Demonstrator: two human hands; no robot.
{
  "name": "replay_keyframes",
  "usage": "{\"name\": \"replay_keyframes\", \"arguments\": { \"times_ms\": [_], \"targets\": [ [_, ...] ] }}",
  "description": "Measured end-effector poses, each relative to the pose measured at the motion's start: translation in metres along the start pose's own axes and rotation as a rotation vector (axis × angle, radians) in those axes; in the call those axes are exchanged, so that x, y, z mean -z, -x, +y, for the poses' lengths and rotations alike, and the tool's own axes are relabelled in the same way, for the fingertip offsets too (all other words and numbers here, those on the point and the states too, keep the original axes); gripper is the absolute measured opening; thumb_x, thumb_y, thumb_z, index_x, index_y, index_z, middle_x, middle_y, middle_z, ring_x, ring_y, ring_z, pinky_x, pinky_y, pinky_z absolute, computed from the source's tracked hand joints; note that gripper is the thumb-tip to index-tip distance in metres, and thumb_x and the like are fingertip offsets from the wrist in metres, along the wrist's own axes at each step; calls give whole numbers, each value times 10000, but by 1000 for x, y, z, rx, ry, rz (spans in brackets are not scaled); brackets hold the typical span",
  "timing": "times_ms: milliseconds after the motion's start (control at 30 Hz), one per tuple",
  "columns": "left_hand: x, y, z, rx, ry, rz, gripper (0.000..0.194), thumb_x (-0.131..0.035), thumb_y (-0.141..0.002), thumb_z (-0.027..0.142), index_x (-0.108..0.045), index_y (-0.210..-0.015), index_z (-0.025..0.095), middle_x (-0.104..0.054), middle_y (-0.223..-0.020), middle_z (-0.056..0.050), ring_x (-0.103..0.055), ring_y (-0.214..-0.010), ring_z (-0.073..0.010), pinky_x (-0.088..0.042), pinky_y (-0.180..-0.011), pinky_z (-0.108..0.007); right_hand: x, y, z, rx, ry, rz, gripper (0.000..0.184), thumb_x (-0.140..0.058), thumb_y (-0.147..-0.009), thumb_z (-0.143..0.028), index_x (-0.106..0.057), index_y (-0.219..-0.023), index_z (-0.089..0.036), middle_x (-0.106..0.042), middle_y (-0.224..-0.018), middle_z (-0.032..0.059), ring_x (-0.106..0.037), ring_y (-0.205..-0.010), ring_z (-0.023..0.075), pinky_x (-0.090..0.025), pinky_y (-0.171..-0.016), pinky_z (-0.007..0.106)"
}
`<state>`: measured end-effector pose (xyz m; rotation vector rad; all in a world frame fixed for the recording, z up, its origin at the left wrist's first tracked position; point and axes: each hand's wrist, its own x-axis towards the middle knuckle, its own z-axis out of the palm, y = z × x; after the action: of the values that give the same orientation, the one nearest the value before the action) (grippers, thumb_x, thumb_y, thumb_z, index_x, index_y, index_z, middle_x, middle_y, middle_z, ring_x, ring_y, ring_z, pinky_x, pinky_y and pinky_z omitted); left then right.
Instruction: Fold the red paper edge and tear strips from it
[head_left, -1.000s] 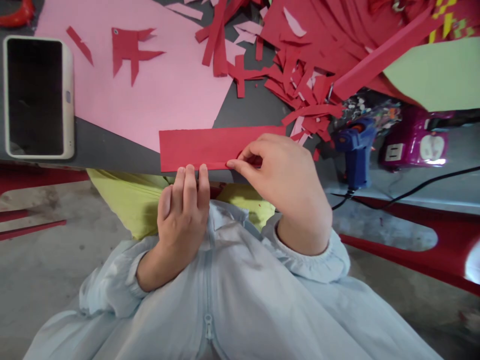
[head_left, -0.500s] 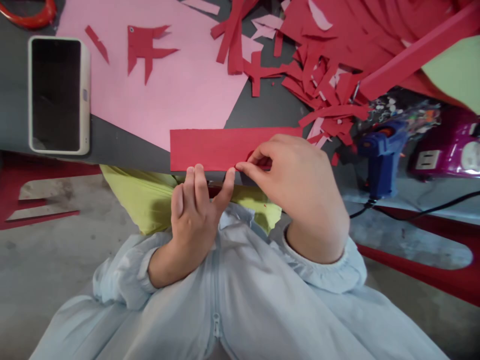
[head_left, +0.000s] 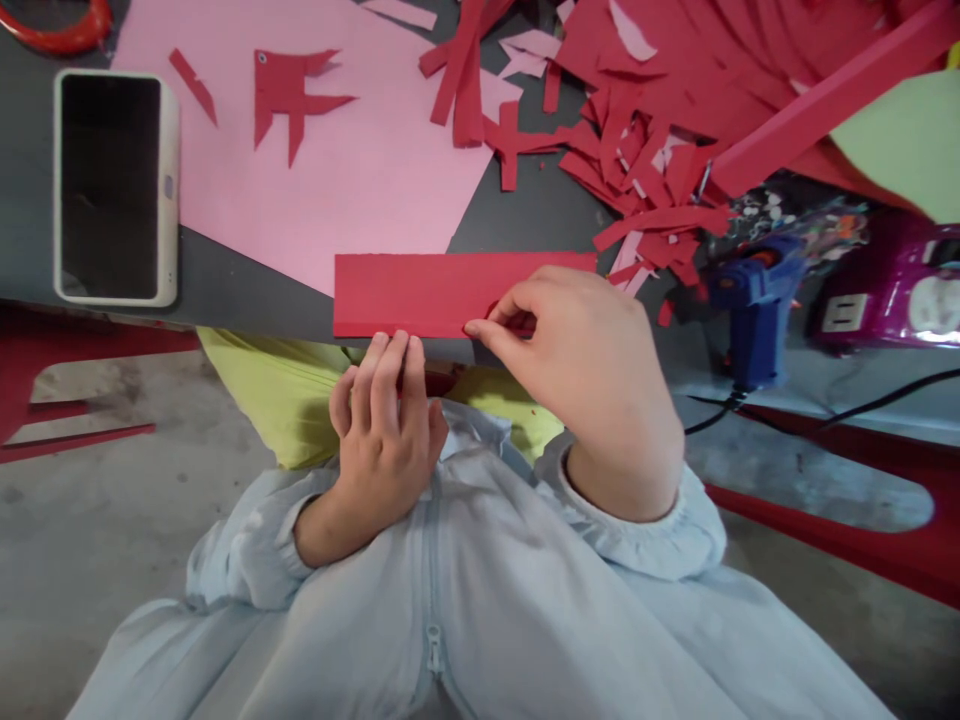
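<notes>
A long red paper strip point(head_left: 420, 292) lies along the near edge of the dark grey table point(head_left: 225, 290). My right hand point(head_left: 592, 370) pinches the strip's right part between thumb and forefinger. Fingers together and stretched forward, my left hand point(head_left: 382, 420) has its tips touching the strip's lower edge from below the table edge. Both wrists come out of light blue sleeves.
A large pink sheet point(head_left: 330, 150) with a red fish-shaped cutout point(head_left: 289, 90) lies behind the strip. A phone point(head_left: 112, 190) rests at left. A heap of red scraps point(head_left: 645, 130) fills the right. A blue glue gun point(head_left: 750, 300) and a purple device point(head_left: 892, 295) sit at right.
My left index finger, spread towards the right thumb half a second ago, has drawn back beside the other fingers. The right hand keeps its pinch on the strip.
</notes>
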<state>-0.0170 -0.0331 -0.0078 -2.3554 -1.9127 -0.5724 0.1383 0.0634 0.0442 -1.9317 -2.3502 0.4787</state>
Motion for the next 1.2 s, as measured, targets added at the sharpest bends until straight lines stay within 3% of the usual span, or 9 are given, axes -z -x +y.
{"name": "replay_keyframes", "arguments": {
  "times_ms": [100,300,500,700,1067,1200],
  "targets": [
    [-2,1,-2,-2,0,8,594,-563,-914,263,-470,-1438,0,-624,-1362,-249,-545,-1358,-325,-333,-1148,-400,-3,-1,-8,32,6,-19,196,-664,-909,-330,-730,-776,-203,-727,-846,64,-651,-843,233,-436,-739,352],
    [-4,-1,-1,-20,-40,45,511,-546,-929,249,-527,-1385,19,-666,-1316,-225,-614,-1275,-295,-356,-1136,-382,-10,-3,-22,66,-30,-12,206,-623,-930,-312,-746,-827,-183,-721,-860,80,-663,-865,241,-447,-748,345],
    [-3,-3,0,-38,-150,43,476,-582,-946,239,-539,-1387,66,-671,-1322,-204,-638,-1251,-283,-380,-1117,-372,-3,2,-9,45,-82,-12,217,-654,-913,-335,-717,-748,-209,-721,-820,52,-648,-806,216,-436,-719,337],
    [-6,-3,5,16,-94,60,482,-578,-966,232,-511,-1434,141,-656,-1355,-186,-626,-1276,-288,-420,-1082,-386,1,8,6,-17,-129,13,216,-661,-903,-353,-712,-737,-226,-726,-836,47,-641,-800,213,-428,-708,335],
    [-3,-5,7,0,-162,19,499,-585,-964,228,-500,-1445,122,-650,-1354,-214,-623,-1280,-308,-456,-1039,-396,3,1,2,-98,-101,-38,204,-668,-875,-353,-709,-709,-243,-738,-832,32,-647,-783,210,-422,-701,340],
    [-1,-5,7,-17,-212,-4,480,-584,-963,210,-518,-1438,183,-647,-1363,-201,-634,-1265,-301,-478,-1014,-407,7,-3,0,-105,-33,-97,220,-653,-878,-371,-712,-710,-241,-753,-819,35,-658,-769,219,-399,-664,339]
  ]
}}
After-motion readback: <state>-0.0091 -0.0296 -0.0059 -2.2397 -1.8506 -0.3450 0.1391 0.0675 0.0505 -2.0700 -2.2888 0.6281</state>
